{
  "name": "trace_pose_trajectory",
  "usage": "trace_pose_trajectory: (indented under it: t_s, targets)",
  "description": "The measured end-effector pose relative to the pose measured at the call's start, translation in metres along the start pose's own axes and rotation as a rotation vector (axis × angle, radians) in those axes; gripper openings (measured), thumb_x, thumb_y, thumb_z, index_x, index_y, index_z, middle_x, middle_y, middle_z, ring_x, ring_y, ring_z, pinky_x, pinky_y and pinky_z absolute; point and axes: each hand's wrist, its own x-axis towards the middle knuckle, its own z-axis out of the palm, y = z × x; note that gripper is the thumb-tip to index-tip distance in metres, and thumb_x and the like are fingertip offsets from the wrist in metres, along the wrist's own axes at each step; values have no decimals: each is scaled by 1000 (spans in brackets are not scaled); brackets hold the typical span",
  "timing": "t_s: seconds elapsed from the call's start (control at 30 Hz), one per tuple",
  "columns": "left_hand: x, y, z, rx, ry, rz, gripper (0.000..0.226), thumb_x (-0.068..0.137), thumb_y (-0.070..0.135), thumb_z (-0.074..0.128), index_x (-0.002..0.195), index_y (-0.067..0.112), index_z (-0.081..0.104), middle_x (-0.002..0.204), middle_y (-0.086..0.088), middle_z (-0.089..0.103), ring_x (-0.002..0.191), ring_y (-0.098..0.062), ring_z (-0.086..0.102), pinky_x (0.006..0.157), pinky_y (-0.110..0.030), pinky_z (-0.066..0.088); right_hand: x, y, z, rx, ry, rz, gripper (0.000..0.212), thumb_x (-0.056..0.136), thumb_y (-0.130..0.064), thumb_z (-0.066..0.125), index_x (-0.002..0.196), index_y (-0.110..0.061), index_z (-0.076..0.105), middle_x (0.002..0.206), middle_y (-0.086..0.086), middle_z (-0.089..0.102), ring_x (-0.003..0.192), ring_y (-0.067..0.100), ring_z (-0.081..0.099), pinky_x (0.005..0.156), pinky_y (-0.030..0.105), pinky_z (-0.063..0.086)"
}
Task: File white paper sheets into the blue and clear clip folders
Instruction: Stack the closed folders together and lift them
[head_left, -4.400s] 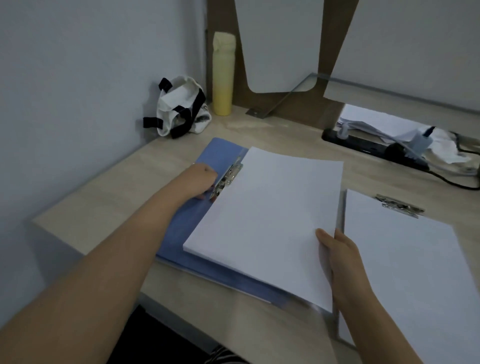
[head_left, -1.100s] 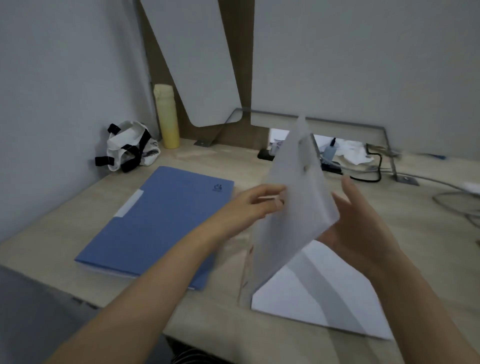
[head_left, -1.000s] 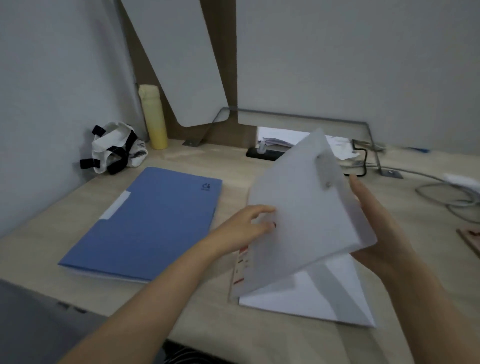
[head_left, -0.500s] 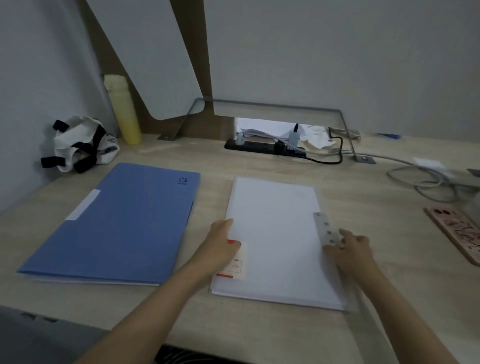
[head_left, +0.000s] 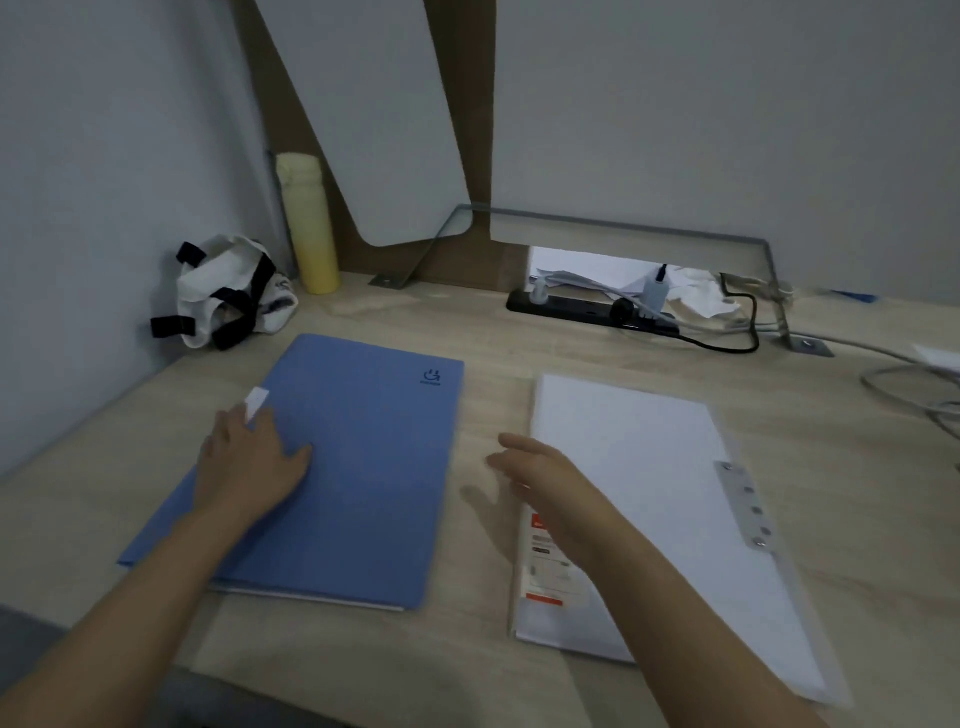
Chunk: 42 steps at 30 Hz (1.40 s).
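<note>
Far-left corner: a white cloth bag with black straps (head_left: 223, 291) lies slumped against the wall; a pale yellow cylindrical bottle (head_left: 309, 223) stands upright just beside it.
Work surface: a light wooden desk (head_left: 467, 649) bears everything listed here.
Left folder: a closed blue card clip folder (head_left: 363, 467) lies flat on the left half of the desk. It has a small white label tab (head_left: 256, 402) near its left edge, and a thin white edge shows beneath its near side.
Left hand (head_left: 249, 462): palm down on the blue cover near the tab, fingers straight and close together, thumb lying out to the side, gripping nothing.
Gap: a strip of bare desk separates the two folders, which lie well apart.
Right hand (head_left: 545, 478): fingers extended and loosely spread over the clear folder's left edge, pointing toward the gap. It is blurred, so whether it touches the folder cannot be told.
Right folder: a closed clear plastic clip folder (head_left: 691, 561) lies flat, with white paper sheets (head_left: 613, 441) visible through its cover.
Folder details: a red-and-white sticker (head_left: 545, 566) sits by the left edge, and a grey metal clip strip (head_left: 743, 504) runs along the right edge.
Back edge: a black power strip (head_left: 592, 312) lies with plugs inserted.
Far right: grey cables (head_left: 904, 379) trail across the desk.
</note>
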Motion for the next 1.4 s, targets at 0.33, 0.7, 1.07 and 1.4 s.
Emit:
trace_pose_trajectory:
  t_s: [0.33,0.7,1.07,1.4]
  targets:
    - [23,-39,-29,-642,-283,-341,49,88,34,58,124,-1,55,115,-17,63,80,-26,61,72,-33,45,30,16,59,-339,3,-124,37,86,-11,48,123,-8,50,131,7,52,114,23,54,98,37,45]
    - [-33,-45,-47,-1164,-263,-210,20,89,28,57,95,12,67,69,0,76,58,-16,72,53,-26,56,19,6,49,-268,25,-187,59,92,-25,53,144,-14,27,145,5,39,121,20,48,97,30,41]
    - [-69,68,-20,-1256,-326,14,21,88,30,58,102,17,68,82,3,77,71,-14,73,61,-26,57,-46,-9,-76,114,179,-142,26,88,-30,56,111,-21,61,99,5,72,86,28,69,69,37,54]
    - [-88,169,67,-1101,-587,-3,42,86,35,62,121,12,58,111,-9,70,88,-24,71,70,-31,58,-71,62,-174,-84,428,25,34,91,-33,51,113,-9,59,104,12,66,87,31,64,71,38,50]
